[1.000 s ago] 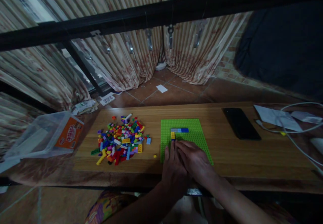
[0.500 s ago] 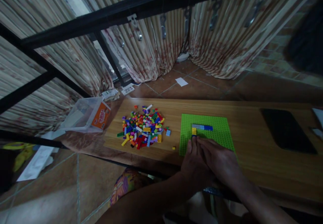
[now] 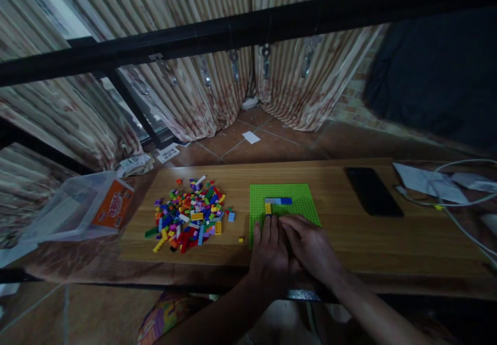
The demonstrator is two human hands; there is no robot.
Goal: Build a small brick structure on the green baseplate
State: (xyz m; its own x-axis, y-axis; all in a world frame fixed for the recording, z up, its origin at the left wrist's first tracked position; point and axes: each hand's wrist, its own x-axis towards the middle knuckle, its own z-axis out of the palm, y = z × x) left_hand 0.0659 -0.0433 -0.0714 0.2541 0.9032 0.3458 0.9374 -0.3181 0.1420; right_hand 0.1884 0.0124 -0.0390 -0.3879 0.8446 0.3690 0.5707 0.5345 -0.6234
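A green studded baseplate [image 3: 301, 195] lies on the wooden board. On it, a grey-blue and a dark blue toy brick [image 3: 286, 200] form a short row, and a yellow brick [image 3: 268, 209] runs toward me from its left end. My left hand [image 3: 269, 252] rests on the plate's near part, fingers stretched out, their tips at the near end of the yellow brick. Against it sits my right hand [image 3: 312, 244], its fingers bent together beside the left fingers. Whatever lies under the fingertips is hidden.
A heap of mixed bricks [image 3: 190, 213] is spread on the left, with a small yellow brick [image 3: 240, 240] nearer the plate. A clear plastic box [image 3: 73, 205] stands beyond the left end. A black phone-like slab [image 3: 373, 192], papers [image 3: 429, 182] and white cables [image 3: 458, 220] lie right.
The view has swung to the right, showing more papers and cables. Both hands remain at the near part of the baseplate; the left fingers look more spread. The bricks look unmoved.
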